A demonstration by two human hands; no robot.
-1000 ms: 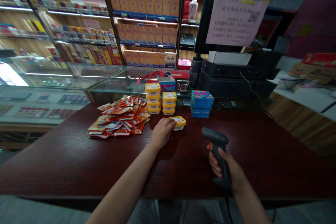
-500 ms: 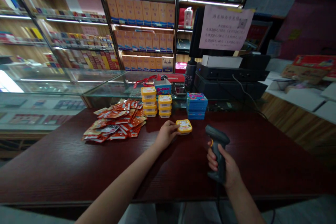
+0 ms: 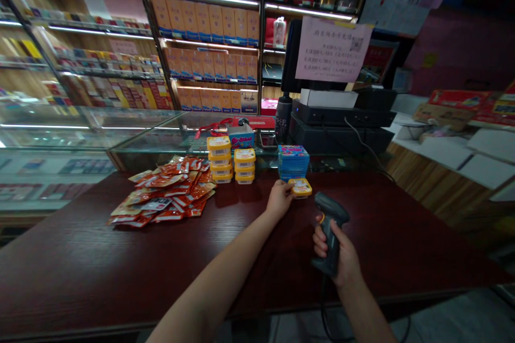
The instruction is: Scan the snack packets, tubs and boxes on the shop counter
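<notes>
My left hand (image 3: 280,198) grips the left edge of a yellow-lidded plastic tub (image 3: 300,187), low over the dark table just in front of a stack of blue packets (image 3: 293,162). Wrapped round the handle of a barcode scanner (image 3: 332,225) is my right hand (image 3: 344,258). The scanner's head tilts up and to the left, toward the tub. Two stacks of similar yellow tubs, a taller one (image 3: 220,161) and a shorter one (image 3: 244,166), stand left of my left hand. Farther left lies a heap of orange sachets (image 3: 169,193).
The dark wooden table (image 3: 161,268) ends at a glass counter (image 3: 140,139). A monitor with a pink notice (image 3: 332,51) stands above a black cash drawer (image 3: 341,136). The scanner's cable (image 3: 324,311) hangs over the front edge. Shelves of boxed goods (image 3: 209,19) fill the back.
My left hand has moved right with the yellow-lidded tub, to in front of the blue packets. My right hand still holds the scanner in nearly the same place. The view has shifted slightly.
</notes>
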